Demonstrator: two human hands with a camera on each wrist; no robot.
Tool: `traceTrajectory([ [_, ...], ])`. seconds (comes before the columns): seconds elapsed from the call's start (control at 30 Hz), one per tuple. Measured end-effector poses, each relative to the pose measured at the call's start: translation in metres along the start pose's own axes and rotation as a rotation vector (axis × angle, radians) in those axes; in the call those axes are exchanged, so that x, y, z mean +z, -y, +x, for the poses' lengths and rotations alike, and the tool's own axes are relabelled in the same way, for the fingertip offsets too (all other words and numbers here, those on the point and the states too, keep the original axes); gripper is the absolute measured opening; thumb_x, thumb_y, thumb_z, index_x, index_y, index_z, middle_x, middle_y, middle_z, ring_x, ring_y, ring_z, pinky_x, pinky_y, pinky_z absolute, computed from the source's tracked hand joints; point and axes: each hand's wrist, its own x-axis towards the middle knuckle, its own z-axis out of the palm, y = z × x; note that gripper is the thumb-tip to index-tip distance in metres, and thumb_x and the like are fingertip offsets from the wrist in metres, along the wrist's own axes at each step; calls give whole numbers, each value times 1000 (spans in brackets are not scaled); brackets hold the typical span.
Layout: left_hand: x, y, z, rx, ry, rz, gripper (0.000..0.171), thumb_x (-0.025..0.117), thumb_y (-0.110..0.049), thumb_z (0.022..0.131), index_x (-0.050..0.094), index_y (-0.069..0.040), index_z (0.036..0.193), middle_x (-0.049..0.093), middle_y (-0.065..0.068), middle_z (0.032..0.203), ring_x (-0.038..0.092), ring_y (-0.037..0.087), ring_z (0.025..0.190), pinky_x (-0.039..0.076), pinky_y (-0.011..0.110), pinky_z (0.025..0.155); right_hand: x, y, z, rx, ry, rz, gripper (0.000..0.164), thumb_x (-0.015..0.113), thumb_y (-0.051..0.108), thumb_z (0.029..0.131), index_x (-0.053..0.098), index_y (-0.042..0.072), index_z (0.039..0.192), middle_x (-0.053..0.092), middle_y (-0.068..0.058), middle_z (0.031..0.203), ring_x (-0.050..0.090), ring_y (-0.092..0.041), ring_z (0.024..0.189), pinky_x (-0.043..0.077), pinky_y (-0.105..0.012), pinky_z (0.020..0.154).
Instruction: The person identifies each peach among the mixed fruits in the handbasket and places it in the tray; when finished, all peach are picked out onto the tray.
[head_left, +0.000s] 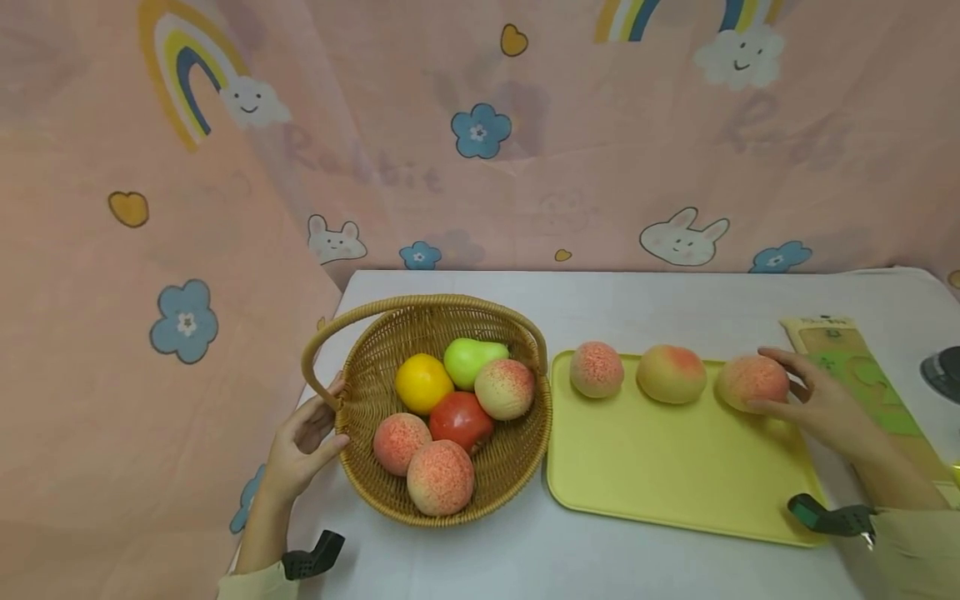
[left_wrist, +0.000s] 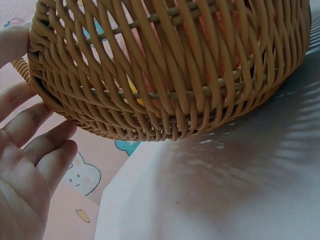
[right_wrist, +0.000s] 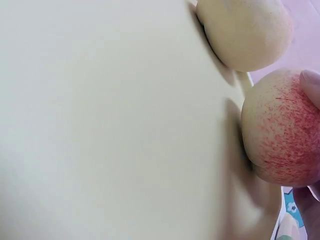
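Observation:
My left hand (head_left: 295, 446) holds the left rim of a wicker basket (head_left: 360, 492), thumb on one side and fingers on the other. Inside the basket lie a yellow orange-like fruit (head_left: 423, 383), a green pear (head_left: 471, 360), a red fruit (head_left: 461, 421) and several peaches, one of them a speckled peach (head_left: 441, 478). At the right, my right hand (head_left: 821, 408) grips a peach (right_wrist: 280, 135) at the far right of a yellow tray (head_left: 675, 467). To its left on the tray sit a yellowish peach (head_left: 671, 375) and a pink speckled peach (head_left: 597, 369).
A green and tan box or board (head_left: 870, 375) lies right of the tray. A dark round object (head_left: 943, 373) stands at the table's right edge. The white table (head_left: 480, 567) meets a pink patterned cloth (head_left: 555, 183) at the back and left.

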Motion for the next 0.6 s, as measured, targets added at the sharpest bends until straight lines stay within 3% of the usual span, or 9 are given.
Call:
traceTrajectory([
  [0.13,0,2,1,19,4,-11,61,57,21,78,35,19,135,39,18,148,41,14,136,38,21,107,1,-3,1,-24,23,19,79,70,12,86,23,6,149,31,22,134,29,27,106,29,7,85],
  [0.27,0,3,3,20,13,-34,62,57,21,79,32,21,135,38,22,147,40,15,136,37,22,108,2,-5,-1,2,39,11,84,69,13,87,16,7,152,24,3,152,24,24,118,25,8,89],
  [0.37,1,1,3,13,12,-44,62,58,20,79,31,22,135,39,19,147,40,14,136,37,22,108,2,-3,-3,43,59,22,89,67,16,89,6,13,154,3,-12,160,5,5,141,16,9,93],
  [0.47,1,0,3,16,9,-45,62,59,19,79,30,23,135,40,17,147,40,14,136,38,22,108,1,4,-5,39,43,40,93,66,13,89,-1,21,154,-9,-7,160,-6,-13,146,10,9,95],
  [0.6,0,-1,2,13,7,-39,62,59,19,80,30,23,135,40,18,147,40,14,136,37,22,108,-1,21,-7,-61,-25,26,98,67,4,86,-1,26,153,-6,9,159,-3,9,140,7,7,100],
])
